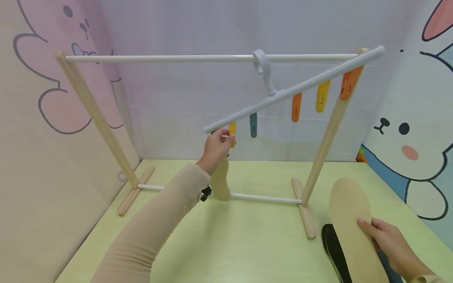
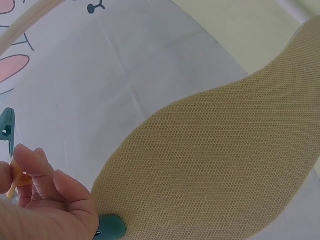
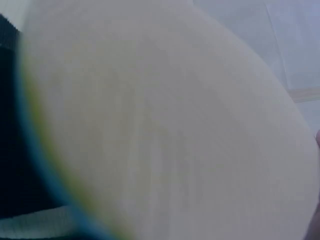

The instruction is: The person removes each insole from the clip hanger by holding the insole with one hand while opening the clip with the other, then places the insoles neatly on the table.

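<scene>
My left hand [image 1: 217, 148] is raised to the low left end of a white clip hanger [image 1: 244, 113]. Its thumb and fingers pinch a yellow clip [image 1: 232, 137], seen also in the left wrist view. Beside that hand a beige insole [image 1: 221, 182] hangs down, with a green clip [image 2: 112, 227] at its edge in the left wrist view. At the lower right, my right hand [image 1: 393, 240] grips another beige insole [image 1: 352, 216] by its side, thumb on top. This insole, blurred, fills most of the right wrist view.
The tilted hanger hooks over the top bar [image 1: 159, 58] of a wooden rack. Another green clip [image 1: 253, 125], orange clips [image 1: 296, 107] and a second yellow clip [image 1: 323, 96] hang along it. Dark insoles [image 1: 334, 247] lie on the table [image 1: 198, 251] partly under the held insole.
</scene>
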Tool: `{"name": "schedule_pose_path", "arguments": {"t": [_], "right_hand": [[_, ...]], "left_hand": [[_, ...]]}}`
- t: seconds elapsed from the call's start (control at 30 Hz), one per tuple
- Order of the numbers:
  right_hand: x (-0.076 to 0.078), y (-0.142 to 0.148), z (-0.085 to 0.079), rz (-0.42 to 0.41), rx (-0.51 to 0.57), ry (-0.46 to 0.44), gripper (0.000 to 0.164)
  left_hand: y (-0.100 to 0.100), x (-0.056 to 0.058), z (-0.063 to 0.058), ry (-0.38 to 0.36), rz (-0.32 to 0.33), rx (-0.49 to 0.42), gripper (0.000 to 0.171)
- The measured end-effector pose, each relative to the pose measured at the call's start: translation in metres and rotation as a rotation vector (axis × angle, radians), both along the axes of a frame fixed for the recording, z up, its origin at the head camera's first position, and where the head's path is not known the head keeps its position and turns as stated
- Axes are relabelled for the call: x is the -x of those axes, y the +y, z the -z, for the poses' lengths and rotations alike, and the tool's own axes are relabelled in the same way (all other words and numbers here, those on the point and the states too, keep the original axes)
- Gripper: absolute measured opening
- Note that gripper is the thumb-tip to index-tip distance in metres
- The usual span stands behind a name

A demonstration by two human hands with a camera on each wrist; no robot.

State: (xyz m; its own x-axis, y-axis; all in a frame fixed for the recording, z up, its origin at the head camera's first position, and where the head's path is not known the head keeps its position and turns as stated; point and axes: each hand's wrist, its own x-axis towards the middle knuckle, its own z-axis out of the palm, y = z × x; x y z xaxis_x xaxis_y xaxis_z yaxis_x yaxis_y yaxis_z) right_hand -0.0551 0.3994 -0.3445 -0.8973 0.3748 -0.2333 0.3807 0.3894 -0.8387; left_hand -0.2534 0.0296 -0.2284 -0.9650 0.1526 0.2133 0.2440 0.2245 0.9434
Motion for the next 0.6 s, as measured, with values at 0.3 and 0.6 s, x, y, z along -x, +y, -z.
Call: {"name": "schedule_pose_path", "arguments": {"t": [0.3, 0.6], "right_hand": [[-0.004, 0.008, 0.004, 0.030, 0.075, 0.019, 0.049], [-0.013, 0.019, 0.006, 0.090, -0.023, -0.029, 0.055]], "left_hand": [[0.000, 0.001, -0.002, 0.017, -0.001, -0.010, 0.024], [0.000, 0.002, -0.002, 0.020, -0.001, -0.016, 0.022]]}}
